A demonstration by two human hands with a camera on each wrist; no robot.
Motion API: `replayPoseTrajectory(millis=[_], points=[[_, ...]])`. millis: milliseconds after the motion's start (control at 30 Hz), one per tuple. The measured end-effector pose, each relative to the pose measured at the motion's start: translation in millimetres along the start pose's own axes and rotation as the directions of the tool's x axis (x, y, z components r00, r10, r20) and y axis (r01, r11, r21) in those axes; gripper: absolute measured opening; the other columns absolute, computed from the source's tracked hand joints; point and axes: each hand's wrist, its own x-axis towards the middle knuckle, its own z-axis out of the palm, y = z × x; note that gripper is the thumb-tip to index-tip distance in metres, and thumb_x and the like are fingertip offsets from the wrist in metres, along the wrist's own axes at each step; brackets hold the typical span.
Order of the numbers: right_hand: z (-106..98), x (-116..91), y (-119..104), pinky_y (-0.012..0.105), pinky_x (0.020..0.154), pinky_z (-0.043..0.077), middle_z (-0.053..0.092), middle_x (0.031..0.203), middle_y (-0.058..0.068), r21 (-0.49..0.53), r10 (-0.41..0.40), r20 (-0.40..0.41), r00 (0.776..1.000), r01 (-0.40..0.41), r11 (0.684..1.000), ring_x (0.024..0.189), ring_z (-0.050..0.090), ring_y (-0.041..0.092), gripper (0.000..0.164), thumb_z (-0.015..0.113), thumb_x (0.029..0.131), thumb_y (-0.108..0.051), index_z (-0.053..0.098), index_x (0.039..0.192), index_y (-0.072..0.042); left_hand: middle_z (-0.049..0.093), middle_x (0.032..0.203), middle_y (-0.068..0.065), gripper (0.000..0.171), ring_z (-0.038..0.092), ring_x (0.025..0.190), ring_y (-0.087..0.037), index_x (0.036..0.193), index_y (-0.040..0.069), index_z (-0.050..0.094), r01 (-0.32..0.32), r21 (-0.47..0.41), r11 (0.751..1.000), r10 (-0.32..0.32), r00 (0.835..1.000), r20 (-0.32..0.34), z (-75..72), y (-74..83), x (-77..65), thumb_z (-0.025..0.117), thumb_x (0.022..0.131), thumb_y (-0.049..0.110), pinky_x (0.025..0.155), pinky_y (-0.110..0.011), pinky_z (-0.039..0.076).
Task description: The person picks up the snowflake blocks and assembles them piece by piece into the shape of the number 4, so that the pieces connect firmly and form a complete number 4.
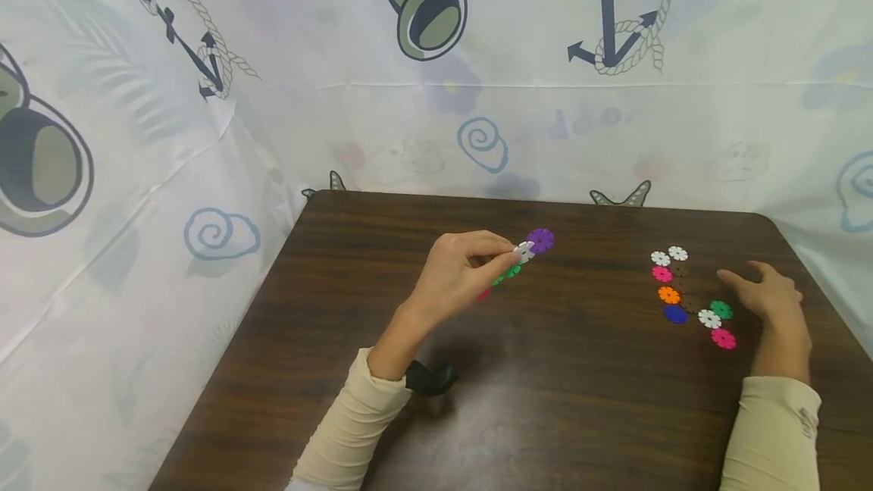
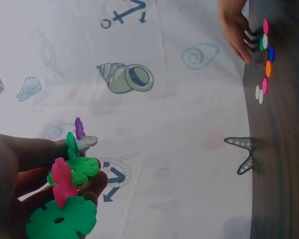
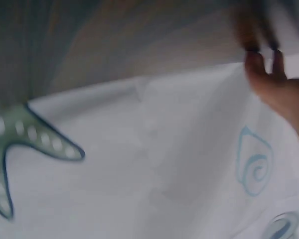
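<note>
My left hand (image 1: 453, 271) pinches a chain of interlocked plastic flower discs above the dark wooden table. A purple disc (image 1: 541, 240) forms its far end, joined to a white disc (image 1: 524, 251) at the fingertips. Closer up in the left wrist view, the chain continues with green pieces, a pink disc (image 2: 63, 181) and a large green disc (image 2: 62, 219). Over the table's right side, my right hand (image 1: 774, 294) holds nothing, its thumb and fingers apart. Nearest to it lie a loose green disc (image 1: 721, 310), a white disc (image 1: 709, 319) and a pink disc (image 1: 724, 338).
Left of those lie an orange disc (image 1: 669, 295), a blue disc (image 1: 675, 314), another pink disc (image 1: 661, 273), white discs (image 1: 678, 253) and brown ones that blend into the wooden table (image 1: 580, 400). A printed cloth (image 1: 546, 135) hangs behind the table's far edge.
</note>
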Motion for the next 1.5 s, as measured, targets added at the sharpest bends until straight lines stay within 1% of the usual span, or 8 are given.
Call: replayPoseTrajectory(millis=[100,233,333,567,867,1133,1367,1500], points=[[8.8,7.6,-3.2,0.085,0.106,0.02,0.0,0.156,0.051,-0.051,-0.076,-0.056,0.996,0.073,0.996,0.14,0.006,0.076,0.093,0.038,0.103,-0.064,0.008,0.161,0.002,0.079,0.092,-0.001,0.008,0.067,0.068,-0.007,0.094,0.008,0.083,0.006,-0.006,1.0,-0.006,1.0,0.006,0.5,0.8,-0.1,0.077,0.093,0.014,0.065,-0.03,0.061],[14.0,14.5,-5.0,0.085,0.111,0.006,0.001,0.16,0.046,-0.061,-0.143,-0.088,0.986,0.138,0.989,0.146,0.001,0.069,0.09,0.036,0.103,-0.065,0.012,0.162,-0.001,0.078,0.092,0.0,0.008,0.067,0.065,-0.012,0.095,0.009,0.082,0.015,-0.01,1.0,-0.015,1.0,0.016,1.2,2.5,-0.8,0.077,0.093,0.015,0.062,-0.023,0.058],[16.1,18.3,-5.6,0.088,0.109,-0.004,-0.004,0.162,0.044,-0.031,-0.152,-0.081,0.985,0.149,0.988,0.148,-0.006,0.067,0.091,0.035,0.103,-0.067,0.012,0.163,-0.003,0.078,0.092,0.0,0.008,0.065,0.063,-0.009,0.095,0.009,0.082,0.014,-0.004,1.0,-0.014,1.0,0.019,2.0,3.6,-1.0,0.077,0.093,0.015,0.061,-0.02,0.056],[23.1,24.4,-10.0,0.091,0.104,-0.008,0.003,0.162,0.044,0.011,-0.205,-0.1,0.974,0.207,0.978,0.15,-0.002,0.064,0.084,0.039,0.105,-0.061,0.021,0.161,-0.001,0.079,0.093,0.0,0.008,0.063,0.068,0.0,0.095,0.009,0.082,-0.01,0.014,1.0,0.009,0.999,0.032,4.5,3.9,-0.7,0.078,0.092,0.015,0.065,-0.021,0.058],[22.2,26.4,-19.2,0.089,0.108,-0.002,0.01,0.16,0.044,-0.047,-0.233,-0.097,0.968,0.23,0.972,0.149,0.006,0.065,0.072,0.043,0.107,-0.054,0.041,0.152,0.001,0.079,0.093,0.001,0.009,0.064,0.071,0.0,0.096,0.01,0.082,-0.04,0.04,0.998,0.038,0.999,0.035,4.3,4.5,2.6,0.077,0.093,0.016,0.067,-0.016,0.056],[25.2,29.7,-29.5,0.082,0.105,0.021,0.035,0.148,0.046,-0.052,-0.231,-0.107,0.967,0.226,0.973,0.132,0.029,0.068,0.052,0.05,0.107,-0.038,0.054,0.134,0.006,0.079,0.095,0.001,0.009,0.063,0.067,-0.002,0.096,0.01,0.082,-0.024,0.066,0.998,0.021,0.999,0.04,2.2,4.4,1.9,0.077,0.094,0.017,0.065,-0.016,0.055],[29.7,33.7,-31.8,0.085,0.104,0.02,0.023,0.15,0.049,-0.096,-0.28,-0.053,0.959,0.274,0.957,0.134,0.02,0.075,0.052,0.047,0.108,-0.028,0.041,0.149,0.004,0.079,0.096,-0.001,0.01,0.065,0.061,-0.013,0.097,0.009,0.082,-0.007,0.063,0.998,0.005,0.999,0.043,0.6,3.2,-1.1,0.076,0.094,0.017,0.06,-0.024,0.057],[30.8,35.6,-33.4,0.087,0.101,0.02,0.019,0.149,0.05,-0.122,-0.318,-0.014,0.948,0.314,0.942,0.131,0.018,0.078,0.05,0.045,0.108,-0.028,0.044,0.146,0.003,0.079,0.096,-0.001,0.01,0.065,0.061,-0.014,0.097,0.009,0.082,-0.005,0.068,0.998,0.003,0.999,0.038,-0.4,1.9,-2.4,0.076,0.094,0.017,0.06,-0.024,0.056]])
